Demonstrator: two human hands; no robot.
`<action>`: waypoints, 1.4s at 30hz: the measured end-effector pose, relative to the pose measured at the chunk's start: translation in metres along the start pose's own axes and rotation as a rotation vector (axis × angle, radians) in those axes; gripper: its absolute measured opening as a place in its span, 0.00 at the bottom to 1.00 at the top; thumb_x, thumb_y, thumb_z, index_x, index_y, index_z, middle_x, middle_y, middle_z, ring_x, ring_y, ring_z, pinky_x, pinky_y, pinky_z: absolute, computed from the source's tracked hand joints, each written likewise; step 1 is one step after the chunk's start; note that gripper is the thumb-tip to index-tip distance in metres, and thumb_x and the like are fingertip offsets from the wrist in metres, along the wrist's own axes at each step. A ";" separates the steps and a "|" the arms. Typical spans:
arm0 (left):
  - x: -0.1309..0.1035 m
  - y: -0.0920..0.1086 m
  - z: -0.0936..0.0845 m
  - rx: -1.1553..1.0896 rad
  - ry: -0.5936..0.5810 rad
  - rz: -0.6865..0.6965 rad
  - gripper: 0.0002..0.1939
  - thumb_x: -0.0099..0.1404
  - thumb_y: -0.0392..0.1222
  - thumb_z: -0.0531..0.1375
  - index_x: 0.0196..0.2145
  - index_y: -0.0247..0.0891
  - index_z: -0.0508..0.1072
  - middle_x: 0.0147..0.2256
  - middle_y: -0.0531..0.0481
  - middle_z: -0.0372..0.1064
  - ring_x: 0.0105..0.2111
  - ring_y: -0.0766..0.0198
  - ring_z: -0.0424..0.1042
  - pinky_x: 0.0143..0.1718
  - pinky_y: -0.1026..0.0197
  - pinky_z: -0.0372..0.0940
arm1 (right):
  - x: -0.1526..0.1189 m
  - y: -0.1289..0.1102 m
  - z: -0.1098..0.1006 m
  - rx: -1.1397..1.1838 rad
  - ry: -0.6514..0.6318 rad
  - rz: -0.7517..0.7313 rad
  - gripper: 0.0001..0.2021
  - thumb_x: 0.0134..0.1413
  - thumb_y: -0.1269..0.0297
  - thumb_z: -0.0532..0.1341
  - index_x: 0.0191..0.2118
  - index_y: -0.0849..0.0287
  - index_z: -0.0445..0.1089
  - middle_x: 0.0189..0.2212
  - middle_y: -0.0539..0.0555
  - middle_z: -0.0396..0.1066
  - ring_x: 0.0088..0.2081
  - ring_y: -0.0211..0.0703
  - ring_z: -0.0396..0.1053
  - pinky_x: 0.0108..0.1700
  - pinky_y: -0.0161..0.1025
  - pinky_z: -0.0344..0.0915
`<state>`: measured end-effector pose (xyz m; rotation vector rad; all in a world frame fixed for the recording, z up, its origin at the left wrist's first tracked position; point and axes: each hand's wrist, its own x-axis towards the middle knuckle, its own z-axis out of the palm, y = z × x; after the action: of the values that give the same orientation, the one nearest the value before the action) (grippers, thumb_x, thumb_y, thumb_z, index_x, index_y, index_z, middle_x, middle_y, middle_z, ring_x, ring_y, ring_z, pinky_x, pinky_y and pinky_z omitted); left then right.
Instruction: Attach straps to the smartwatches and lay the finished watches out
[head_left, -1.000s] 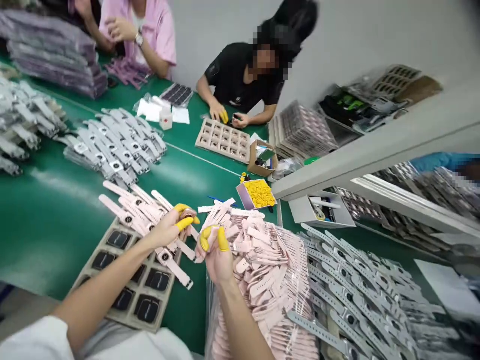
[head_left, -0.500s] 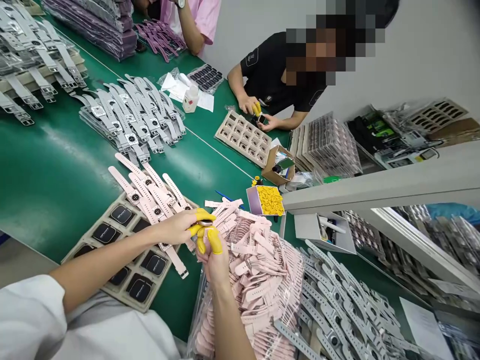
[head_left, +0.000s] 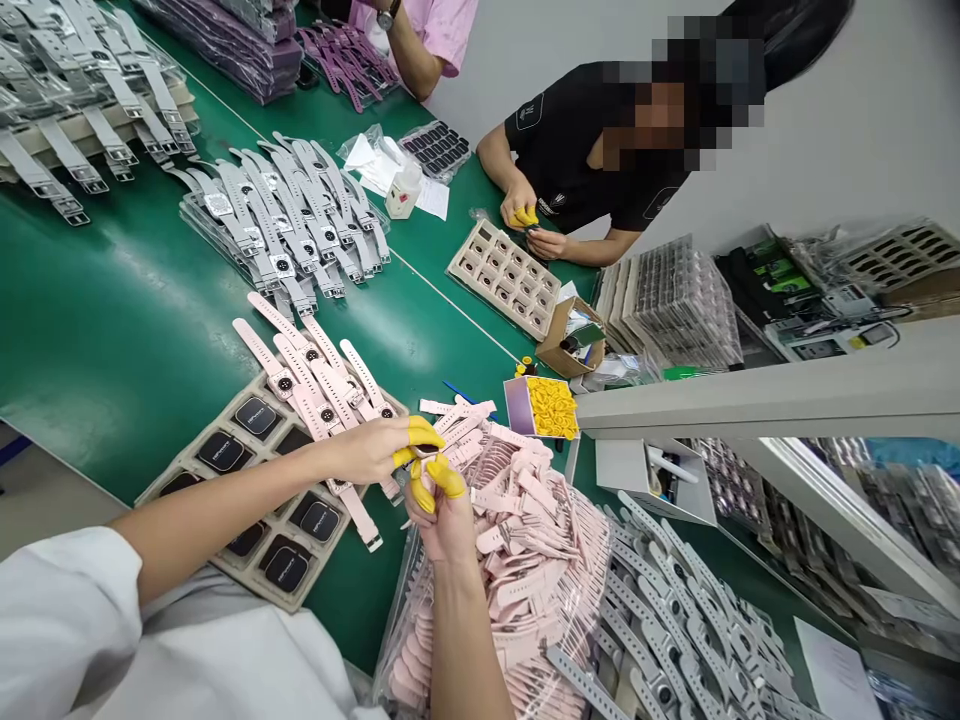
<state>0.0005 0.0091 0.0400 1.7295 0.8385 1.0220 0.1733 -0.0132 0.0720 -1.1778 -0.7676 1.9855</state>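
Note:
Yellow finger cots cover the fingertips of both my hands, which meet over the near edge of a heap of pink watch straps. My left hand [head_left: 382, 448] is closed on a small dark watch body [head_left: 427, 452], only its edge showing. Just below it, my right hand [head_left: 444, 505] pinches the end of a pink watch strap against that watch; most of this strap is hidden by the fingers. Under my left forearm lies a beige tray [head_left: 296, 590] of square black watches [head_left: 286, 568]. Several pink-strapped watches [head_left: 328, 414] rest across its far side.
The pink strap heap [head_left: 517, 570] sits in clear plastic beside grey-strapped watches [head_left: 667, 610]. A box of yellow finger cots [head_left: 553, 407] stands beyond. Grey watches [head_left: 281, 225] are piled farther off. Across the table, a co-worker in black handles something over a beige tray [head_left: 506, 278].
The whole view has shifted slightly, moving most things rightward. My hands stay together on the watch and strap, with small finger movements. The co-worker's head and hands have moved a little.

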 end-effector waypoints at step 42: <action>0.016 0.005 -0.032 -0.737 0.812 -0.393 0.27 0.58 0.54 0.72 0.42 0.40 0.62 0.43 0.45 0.80 0.26 0.60 0.79 0.29 0.57 0.75 | 0.012 0.014 -0.010 -0.366 0.019 0.035 0.27 0.51 0.35 0.68 0.32 0.58 0.66 0.17 0.40 0.54 0.18 0.30 0.44 0.20 0.30 0.39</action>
<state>-0.0215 0.0331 0.0559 0.4756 1.0495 1.5198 0.1741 -0.0105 0.0511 -1.4222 -1.1423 1.9094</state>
